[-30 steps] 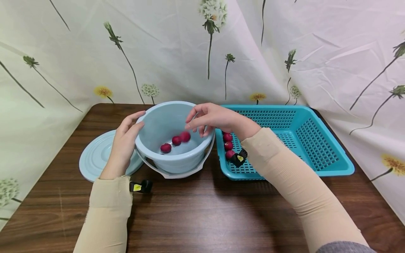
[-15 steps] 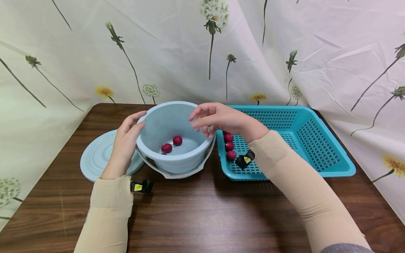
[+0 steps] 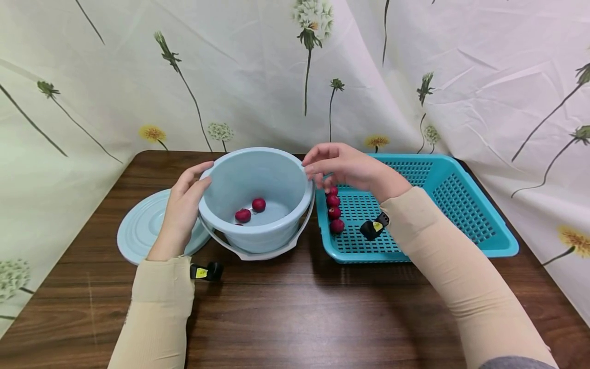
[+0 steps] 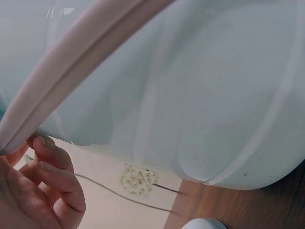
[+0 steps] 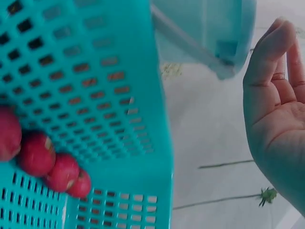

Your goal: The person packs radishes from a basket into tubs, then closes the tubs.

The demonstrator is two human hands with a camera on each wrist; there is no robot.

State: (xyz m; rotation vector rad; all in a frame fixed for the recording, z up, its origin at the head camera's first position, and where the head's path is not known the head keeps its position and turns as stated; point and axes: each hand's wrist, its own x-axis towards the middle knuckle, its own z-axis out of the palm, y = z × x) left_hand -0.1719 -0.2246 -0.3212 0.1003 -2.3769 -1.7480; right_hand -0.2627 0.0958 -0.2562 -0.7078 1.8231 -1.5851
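Note:
A light-blue bucket (image 3: 258, 231) stands upright with its pale handle (image 3: 265, 255) hanging down in front. My left hand (image 3: 182, 207) grips its left rim; in the left wrist view its fingers (image 4: 59, 171) curl beside the bucket wall. Inside lie red radishes (image 3: 243, 216), one of them mostly hidden by the near rim. Over the gap between the bucket and a turquoise basket (image 3: 475, 197) hovers my right hand (image 3: 343, 166), fingers loosely bent and holding nothing. Along the basket's left side several radishes (image 3: 334, 212) sit in a row.
A round light-blue lid (image 3: 140, 230) lies on the wooden table (image 3: 295, 307), left of the bucket and partly behind my left wrist. Behind the table hangs a white cloth (image 3: 258, 77) printed with dandelions.
My right hand has let a radish fall into the bucket, where it has rolled towards the near wall. The hand has since drawn back right, towards the basket. My left hand stays put.

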